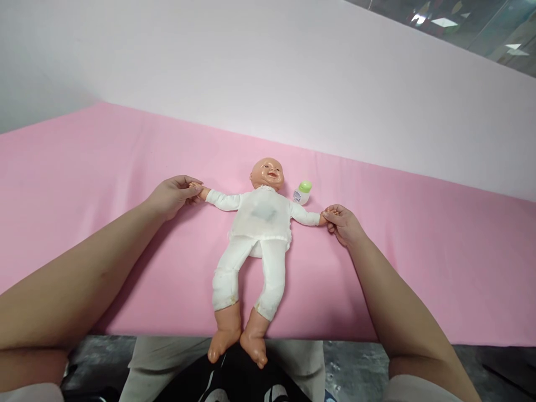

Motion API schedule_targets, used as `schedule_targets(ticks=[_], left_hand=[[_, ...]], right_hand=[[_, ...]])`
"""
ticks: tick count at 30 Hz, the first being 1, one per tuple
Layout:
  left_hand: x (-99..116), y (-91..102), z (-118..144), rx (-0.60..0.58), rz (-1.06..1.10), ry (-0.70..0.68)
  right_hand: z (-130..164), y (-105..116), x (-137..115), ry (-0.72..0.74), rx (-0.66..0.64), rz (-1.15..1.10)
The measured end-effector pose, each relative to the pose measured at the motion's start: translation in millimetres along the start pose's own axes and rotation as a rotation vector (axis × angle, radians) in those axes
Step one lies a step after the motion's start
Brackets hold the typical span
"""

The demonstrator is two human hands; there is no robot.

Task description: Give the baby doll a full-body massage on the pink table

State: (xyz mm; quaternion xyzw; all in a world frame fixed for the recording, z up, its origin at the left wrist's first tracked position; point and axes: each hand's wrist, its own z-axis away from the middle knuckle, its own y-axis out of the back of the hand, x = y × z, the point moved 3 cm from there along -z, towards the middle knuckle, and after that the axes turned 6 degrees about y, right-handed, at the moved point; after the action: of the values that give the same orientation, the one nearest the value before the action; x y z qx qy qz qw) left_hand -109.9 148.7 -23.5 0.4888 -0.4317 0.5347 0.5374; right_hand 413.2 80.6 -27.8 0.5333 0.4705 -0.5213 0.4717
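A baby doll in a white cloth suit lies on its back, head away from me, its feet hanging over the table's front edge. Both its arms are stretched out sideways. My left hand is closed around the doll's hand on the left side, fingers and thumb pinching it. On the other side, my right hand pinches the doll's other hand between thumb and fingers. A small white bottle with a green cap lies close to the doll's shoulder, between its head and the arm that my right hand holds.
Pink cloth covers the table, with soft creases. A pale wall rises along its back, and a window or glass pane shows at the upper right. My lap and a grey floor are below the front edge.
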Motion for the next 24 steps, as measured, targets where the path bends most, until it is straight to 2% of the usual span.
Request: schedule_targets(ticks=[7, 13, 18, 21, 24], left_hand=[[-0.2, -3.9, -4.7, 0.052, -0.014, 0.062], [-1.0, -1.6, -15.9, 0.006, 0.086, 0.155], [4.2, -0.7, -23.9, -0.029, 0.103, 0.244], [3.9, -1.1, -23.2, 0.008, 0.133, 0.219], [2.5, 0.5, -18.2, 0.03, 0.171, 0.126]], right_hand=[[-3.6, 1.5, 0.7, -0.009, 0.045, 0.001], [-8.7, 2.6, 5.1, -0.03, 0.141, -0.018], [-12.5, -1.2, 1.9, -0.119, 0.036, -0.048], [-13.6, -1.0, -0.8, -0.164, -0.013, -0.074], [-11.9, 0.4, -1.5, -0.136, 0.018, -0.114]])
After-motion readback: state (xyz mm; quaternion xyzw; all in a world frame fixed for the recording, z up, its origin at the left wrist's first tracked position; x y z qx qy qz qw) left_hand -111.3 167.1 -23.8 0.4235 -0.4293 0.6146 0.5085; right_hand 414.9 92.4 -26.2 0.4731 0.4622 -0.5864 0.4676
